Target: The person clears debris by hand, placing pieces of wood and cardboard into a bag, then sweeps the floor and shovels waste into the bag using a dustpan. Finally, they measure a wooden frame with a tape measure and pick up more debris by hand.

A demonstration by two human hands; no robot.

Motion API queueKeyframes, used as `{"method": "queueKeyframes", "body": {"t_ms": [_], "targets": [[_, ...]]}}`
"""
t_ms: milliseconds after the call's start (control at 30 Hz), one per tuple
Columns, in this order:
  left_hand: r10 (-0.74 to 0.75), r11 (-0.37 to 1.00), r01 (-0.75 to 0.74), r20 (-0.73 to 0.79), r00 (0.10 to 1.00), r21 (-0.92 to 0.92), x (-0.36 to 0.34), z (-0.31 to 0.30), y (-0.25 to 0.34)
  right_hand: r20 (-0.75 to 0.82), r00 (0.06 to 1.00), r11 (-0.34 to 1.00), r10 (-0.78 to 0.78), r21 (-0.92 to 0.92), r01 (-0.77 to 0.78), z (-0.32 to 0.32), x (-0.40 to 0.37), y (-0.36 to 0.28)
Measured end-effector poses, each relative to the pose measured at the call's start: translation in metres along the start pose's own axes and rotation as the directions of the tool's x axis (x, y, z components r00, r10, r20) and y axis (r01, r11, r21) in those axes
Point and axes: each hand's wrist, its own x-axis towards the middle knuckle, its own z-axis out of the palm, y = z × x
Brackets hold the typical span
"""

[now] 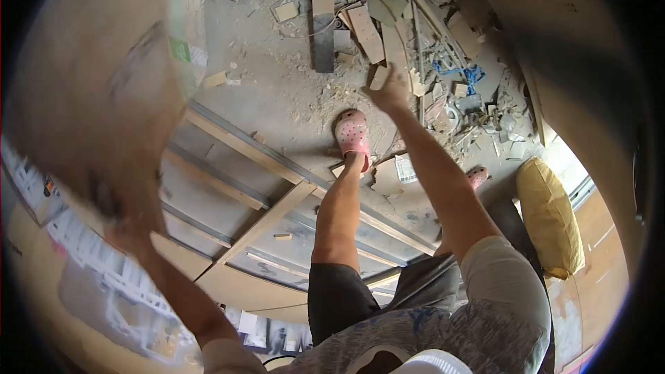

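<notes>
My left hand (135, 218) is raised at the left and grips a large brown panel (90, 83), which is blurred and fills the upper left of the view. My right arm stretches forward and down. My right hand (393, 93) is closed around a small pale wood offcut (379, 77) above the littered floor. My legs stand below it, one pink clog (352, 135) on the dusty floor and the other pink clog (476, 176) half hidden behind my right arm.
A wooden frame of slats (242, 145) lies on the floor under my left side. Several wood scraps and boards (366, 31) litter the far floor, with a blue cord (460, 73) among rubble. A yellow sack (551, 218) sits at the right by a large curved panel (554, 41).
</notes>
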Motion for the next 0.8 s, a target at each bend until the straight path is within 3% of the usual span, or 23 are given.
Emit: {"method": "queueKeyframes", "body": {"t_ms": [33, 67, 100, 133, 233, 300, 333, 367, 400, 433, 467, 500, 567, 633, 700, 733, 800], "targets": [[0.006, 0.945, 0.004, -0.031, 1.0, 0.326, -0.001, -0.025, 0.019, -0.006, 0.99, 0.989, 0.139, -0.055, -0.139, 0.001, 0.008, 0.014], [-0.159, 0.938, 0.208, -0.188, 0.969, 0.279, -0.025, -0.044, 0.01, -0.057, 0.978, 0.971, 0.202, -0.119, -0.208, 0.008, 0.013, 0.029], [-0.273, 0.863, 0.337, -0.214, 0.938, 0.376, -0.07, -0.081, -0.048, -0.114, 0.959, 0.943, 0.26, -0.181, -0.278, 0.018, 0.019, 0.04], [-0.151, 0.75, 0.223, -0.167, 0.974, 0.623, -0.067, -0.069, -0.023, -0.06, 0.935, 0.919, 0.349, -0.176, -0.354, 0.019, 0.027, 0.039], [-0.204, 0.692, 0.217, -0.102, 0.974, 0.688, -0.106, -0.008, -0.04, -0.159, 0.892, 0.867, 0.424, -0.214, -0.45, 0.042, 0.041, 0.036], [-0.467, 0.845, 0.479, -0.111, 0.877, 0.238, -0.17, 0.028, -0.118, -0.111, 0.879, 0.861, 0.463, -0.178, -0.476, 0.033, 0.037, 0.029], [-0.551, 0.613, 0.428, -0.028, 0.834, 0.664, -0.177, 0.07, -0.106, -0.127, 0.894, 0.893, 0.43, -0.083, -0.442, 0.035, 0.038, 0.036], [-0.648, 0.267, 0.224, 0.003, 0.762, 0.937, -0.171, 0.121, -0.08, -0.146, 0.904, 0.915, 0.402, 0.015, -0.404, 0.04, 0.04, 0.044], [-0.726, 0.435, 0.226, 0.192, 0.66, 0.872, -0.168, 0.155, -0.063, -0.085, 0.948, 0.951, 0.307, 0.066, -0.302, 0.053, 0.045, 0.074], [-0.725, 0.624, 0.467, 0.241, 0.645, 0.627, -0.156, 0.206, -0.033, -0.095, 0.947, 0.951, 0.307, 0.063, -0.302, 0.048, 0.043, 0.082], [-0.656, 0.753, 0.507, 0.414, 0.632, 0.419, -0.116, 0.241, 0.019, -0.148, 0.962, 0.973, 0.23, 0.055, -0.224, 0.043, 0.031, 0.088], [-0.563, 0.797, 0.575, 0.572, 0.596, 0.185, -0.075, 0.276, 0.07, -0.204, 0.968, 0.989, 0.144, 0.047, -0.137, 0.038, 0.024, 0.09], [-0.233, 0.88, 0.398, 0.494, 0.838, -0.259, -0.061, 0.389, 0.079, -0.117, 0.975, 0.936, 0.188, 0.323, -0.142, -0.005, 0.006, 0.072], [-0.165, 0.948, 0.252, 0.38, 0.91, -0.194, -0.011, 0.469, 0.113, -0.104, 0.975, 0.801, 0.197, 0.59, -0.099, -0.035, -0.006, 0.072], [-0.35, 0.935, 0.335, 0.454, 0.819, 0.116, 0.026, 0.514, 0.144, -0.08, 0.978, 0.926, 0.193, 0.343, -0.155, -0.061, -0.006, 0.094], [-0.335, 0.94, 0.326, 0.466, 0.819, 0.102, 0.038, 0.518, 0.156, -0.074, 0.973, 0.914, 0.216, 0.366, -0.175, -0.066, -0.004, 0.108], [-0.656, 0.748, 0.615, 0.422, 0.626, 0.25, 0.056, 0.522, 0.176, -0.066, 0.984, 0.918, 0.165, 0.375, -0.128, -0.08, -0.002, 0.114]]}}
